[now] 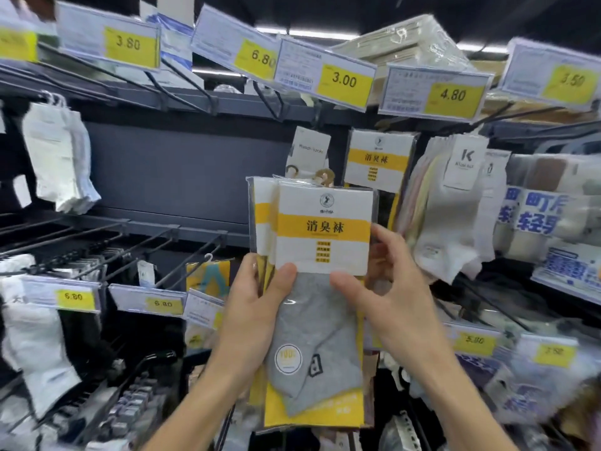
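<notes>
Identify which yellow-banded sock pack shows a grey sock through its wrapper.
The front pack, held in the left hand and right hand. The packs behind it are covered; the hanging pack is hidden below its card.

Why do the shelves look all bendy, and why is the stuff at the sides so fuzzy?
Head view: the wide-angle lens bows the shelf rail and tilts the price tags outward; head view edges are smeared, so the white socks at the left look fuzzy; head view centre is sharp, where the left hand and right hand hold the sock pack.
</notes>
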A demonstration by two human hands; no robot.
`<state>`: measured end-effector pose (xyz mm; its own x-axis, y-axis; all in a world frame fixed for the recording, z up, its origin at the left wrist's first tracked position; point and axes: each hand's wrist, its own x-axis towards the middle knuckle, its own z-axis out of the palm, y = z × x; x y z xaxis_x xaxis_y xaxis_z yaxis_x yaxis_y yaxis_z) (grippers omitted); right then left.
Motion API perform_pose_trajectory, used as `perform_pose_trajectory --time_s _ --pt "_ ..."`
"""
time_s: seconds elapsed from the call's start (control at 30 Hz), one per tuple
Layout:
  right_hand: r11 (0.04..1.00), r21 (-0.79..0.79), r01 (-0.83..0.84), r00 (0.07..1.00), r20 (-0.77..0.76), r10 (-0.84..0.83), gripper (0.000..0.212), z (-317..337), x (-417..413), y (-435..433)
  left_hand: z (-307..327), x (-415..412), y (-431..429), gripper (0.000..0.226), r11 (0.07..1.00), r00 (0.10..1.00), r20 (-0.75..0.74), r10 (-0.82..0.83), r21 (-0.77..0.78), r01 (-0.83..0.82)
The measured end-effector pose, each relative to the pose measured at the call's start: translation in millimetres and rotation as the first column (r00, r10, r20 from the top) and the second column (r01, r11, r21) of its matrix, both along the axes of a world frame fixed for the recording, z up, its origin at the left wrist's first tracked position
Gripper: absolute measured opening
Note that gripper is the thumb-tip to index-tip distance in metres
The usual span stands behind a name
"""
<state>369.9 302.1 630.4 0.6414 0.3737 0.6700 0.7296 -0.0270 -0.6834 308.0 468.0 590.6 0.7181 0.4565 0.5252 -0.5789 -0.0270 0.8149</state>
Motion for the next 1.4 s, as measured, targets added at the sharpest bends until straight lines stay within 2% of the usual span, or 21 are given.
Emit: perform_pose_trajectory --time_s 0.1,0.2,0.33,0.43,0.5,0.6,0.67,0.73,0.83,0.93,1.1,1.27,1.4 --pt "0.998 0.067 -0.006 0.999 -0.036 0.009 0.058 -1.6 7.8 -3.3 2.4 1.2 -4.5 0.029 0.998 1.0 0.0 0.025 0.053 -0.025" --pt "0.994 0.092 -0.066 0.992 -0.1 0.075 0.059 -1.1 13.7 -10.8 4.5 -1.1 -9.6 0.018 0.996 0.999 0.0 0.047 0.08 -0.047" --pt "0.976 0.159 -0.147 0.974 -0.149 0.171 0.054 -4.4 13.7 -12.7 7.9 0.5 -15.4 0.016 0.992 0.997 0.029 0.065 0.104 -0.068" --pt "0.966 0.182 -0.184 0.965 -0.155 0.213 0.039 -5.2 14.2 -12.6 7.8 7.0 -11.8 0.025 0.997 0.997 0.066 0.042 0.062 -0.046" --pt "0.954 0.196 -0.228 0.943 -0.2 0.266 0.039 -5.5 17.9 -13.7 7.5 9.2 -9.0 0.03 0.998 0.996 0.085 0.016 0.052 -0.02" --pt "0.91 0.305 -0.28 0.889 -0.275 0.366 0.043 -2.4 25.3 -16.5 6.1 8.7 -1.8 0.034 0.999 0.995 0.097 0.023 0.044 -0.028" --pt "0.879 0.411 -0.242 0.873 -0.303 0.382 0.039 6.0 34.3 -21.6 4.7 7.5 5.2 0.031 0.997 0.994 0.094 0.051 0.052 -0.056" --pt "0.877 0.46 -0.139 0.884 -0.341 0.319 0.036 19.7 48.2 -28.6 2.6 4.6 12.2 0.031 0.997 0.995 0.08 0.063 0.049 -0.067" --pt "0.902 0.429 0.036 0.921 -0.365 0.138 0.03 44.9 74.3 -35.5 -0.4 -1.1 20.0 0.025 0.997 0.995 0.061 0.073 0.015 -0.074" --pt "0.908 0.401 0.123 0.939 -0.343 0.025 0.039 63.8 97.0 -30.2 -2.4 -4.2 22.9 0.022 0.996 0.994 0.047 0.094 -0.008 -0.093" --pt "0.919 0.391 0.055 0.965 -0.258 0.052 0.044 76.7 125.4 -10.5 -3.5 -6.3 20.1 0.024 0.996 0.996 0.025 0.088 0.004 -0.089" --pt "0.964 0.258 0.055 0.97 -0.241 0.009 0.046 72.7 151.1 1.4 -2.7 -7.6 15.9 0.026 0.997 0.998 0.011 0.067 0.024 -0.068" --pt "0.982 0.104 0.155 0.972 -0.195 -0.133 0.05 80.3 167.3 8.6 -2.4 -5.8 11.5 0.027 1.0 1.0 -0.009 0.024 0.01 -0.024"
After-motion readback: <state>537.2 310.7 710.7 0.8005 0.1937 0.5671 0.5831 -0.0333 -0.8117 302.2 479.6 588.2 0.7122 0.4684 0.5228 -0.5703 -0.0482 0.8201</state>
